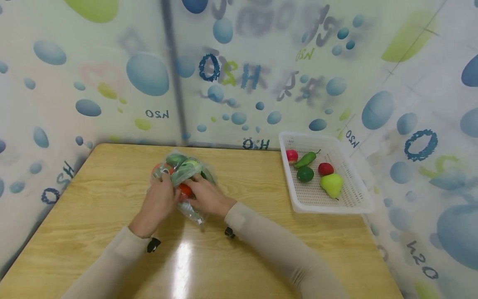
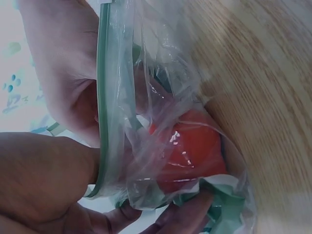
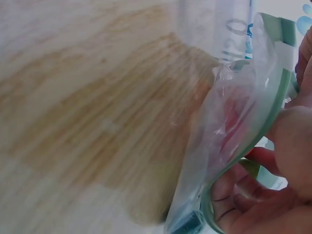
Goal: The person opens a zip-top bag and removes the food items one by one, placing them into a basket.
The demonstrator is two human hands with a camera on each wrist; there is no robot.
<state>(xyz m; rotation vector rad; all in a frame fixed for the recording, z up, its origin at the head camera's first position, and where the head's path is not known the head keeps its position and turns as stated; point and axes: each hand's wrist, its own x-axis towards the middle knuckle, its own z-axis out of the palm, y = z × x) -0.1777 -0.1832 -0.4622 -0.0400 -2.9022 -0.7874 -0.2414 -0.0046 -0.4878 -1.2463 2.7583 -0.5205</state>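
Note:
A clear zip bag (image 1: 191, 212) with a green-edged mouth lies on the table, bulging with several vegetables. Inside it a red tomato (image 2: 192, 146) shows through the plastic, with green vegetables (image 1: 176, 159) behind. My left hand (image 1: 159, 201) grips the bag at its left side, fingers (image 2: 187, 212) curled under the plastic by the tomato. From the other side my right hand (image 1: 209, 195) reaches into the mouth. Its curled fingers (image 3: 231, 195) hold the bag just inside the green zip strip (image 3: 273, 117). Plastic partly hides its fingertips.
To the right stands a white perforated basket (image 1: 298, 203). In it are a green pear (image 1: 331, 185), a dark green avocado-like piece (image 1: 305, 174), a green pepper (image 1: 306, 160) and two red pieces (image 1: 326, 169). A patterned wall sheet (image 1: 239, 95) borders the wooden table (image 1: 254, 182).

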